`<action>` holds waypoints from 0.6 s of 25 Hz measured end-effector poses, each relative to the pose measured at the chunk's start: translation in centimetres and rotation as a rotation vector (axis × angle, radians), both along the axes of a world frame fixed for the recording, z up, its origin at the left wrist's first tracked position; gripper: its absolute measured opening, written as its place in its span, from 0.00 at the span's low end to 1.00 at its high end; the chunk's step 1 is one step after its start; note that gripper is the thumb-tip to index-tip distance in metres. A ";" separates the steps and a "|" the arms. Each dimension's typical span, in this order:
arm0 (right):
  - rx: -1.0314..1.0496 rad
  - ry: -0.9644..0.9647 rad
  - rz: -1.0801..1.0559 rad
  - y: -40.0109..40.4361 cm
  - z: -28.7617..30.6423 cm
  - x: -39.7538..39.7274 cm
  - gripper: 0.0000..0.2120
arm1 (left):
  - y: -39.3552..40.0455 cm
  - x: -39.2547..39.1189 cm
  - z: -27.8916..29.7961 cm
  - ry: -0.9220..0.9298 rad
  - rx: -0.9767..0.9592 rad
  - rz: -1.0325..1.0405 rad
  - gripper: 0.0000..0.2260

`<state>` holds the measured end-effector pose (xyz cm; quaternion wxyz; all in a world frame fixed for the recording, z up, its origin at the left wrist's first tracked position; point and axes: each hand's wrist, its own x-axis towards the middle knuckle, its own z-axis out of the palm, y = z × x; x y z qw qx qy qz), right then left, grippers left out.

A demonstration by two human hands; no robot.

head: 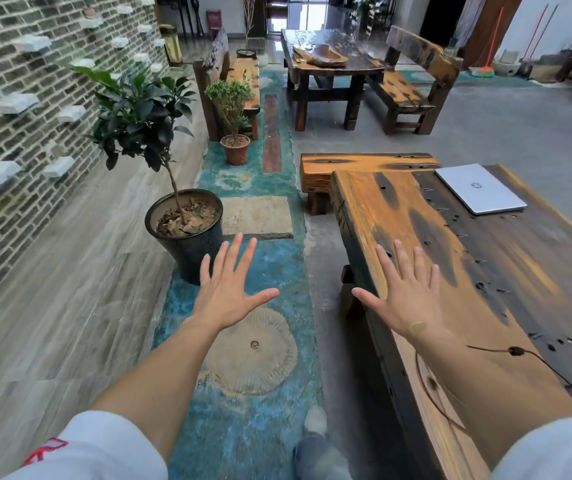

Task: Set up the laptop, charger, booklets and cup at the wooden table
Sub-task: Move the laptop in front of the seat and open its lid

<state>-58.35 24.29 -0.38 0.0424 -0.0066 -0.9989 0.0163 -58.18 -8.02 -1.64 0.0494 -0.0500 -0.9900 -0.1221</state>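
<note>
A closed silver laptop (481,188) lies on the far right part of the long wooden table (398,216). My left hand (227,289) is held out flat over the floor, left of the table, fingers spread and holding nothing. My right hand (404,292) hovers over the table's near left edge, also spread and empty. A thin black cord (534,358) with a small bead lies across the table by my right forearm. No charger, booklets or cup show in this view.
A large potted tree (184,230) stands on the floor just ahead of my left hand. A small potted shrub (234,147) stands further back. A wooden bench (364,168) sits at the table's far end. Another table with benches (333,64) stands beyond. A brick wall runs along the left.
</note>
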 end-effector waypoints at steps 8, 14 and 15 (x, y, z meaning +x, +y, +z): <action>-0.036 -0.030 -0.035 3.4 -1.9 -17.9 0.44 | 2.5 -18.1 -0.2 -0.041 -0.060 0.000 0.45; -0.057 -0.076 -0.057 6.9 -1.1 -27.4 0.45 | 6.2 -29.4 0.4 -0.074 -0.056 -0.039 0.44; -0.055 -0.074 -0.075 7.6 -1.1 -28.6 0.45 | 6.7 -31.1 0.5 -0.069 -0.049 -0.050 0.44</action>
